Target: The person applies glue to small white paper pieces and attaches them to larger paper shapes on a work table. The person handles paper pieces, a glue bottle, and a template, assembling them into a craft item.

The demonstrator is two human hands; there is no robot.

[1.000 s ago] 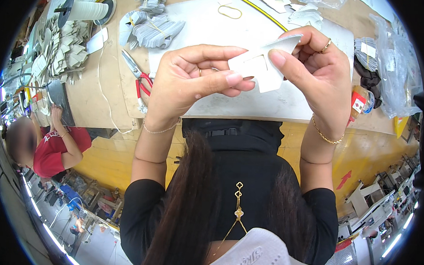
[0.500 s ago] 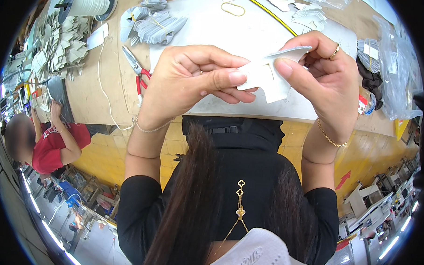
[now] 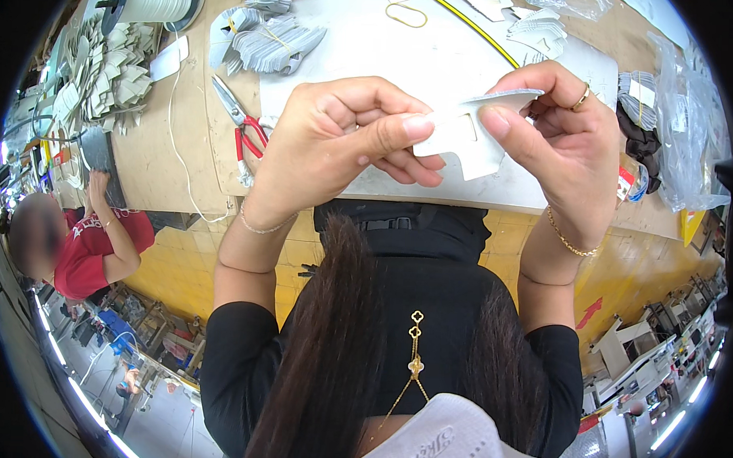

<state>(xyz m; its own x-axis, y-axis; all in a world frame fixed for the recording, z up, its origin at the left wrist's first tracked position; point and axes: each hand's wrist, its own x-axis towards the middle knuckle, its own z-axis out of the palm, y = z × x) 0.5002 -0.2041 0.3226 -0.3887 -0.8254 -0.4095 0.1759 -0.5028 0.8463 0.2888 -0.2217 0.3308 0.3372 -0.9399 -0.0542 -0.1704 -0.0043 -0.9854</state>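
Between my two hands, above the near edge of the white work surface, is a thin white cut piece point(image 3: 476, 152) with a small rectangular slot and a curled grey-backed upper edge. My left hand point(image 3: 362, 132) pinches its left end between thumb and fingers. At the right, my right hand point(image 3: 556, 131) grips the curled edge, thumb in front and fingers behind. Part of the piece is hidden by my fingers. Left of my left wrist lie red-handled scissors point(image 3: 239, 121), blades pointing away.
Banded stacks of grey pieces point(image 3: 276, 44) lie at the far left, near a large loose pile point(image 3: 106, 70) and a cord spool point(image 3: 156, 8). A yellow-black strip point(image 3: 474, 27) crosses the white board point(image 3: 340, 54). Plastic bags point(image 3: 681, 119) sit right; a person in red point(image 3: 107, 248) works at left.
The white piece has shifted very slightly right and down, with both hands still holding it. The person at left has moved their arms a little.
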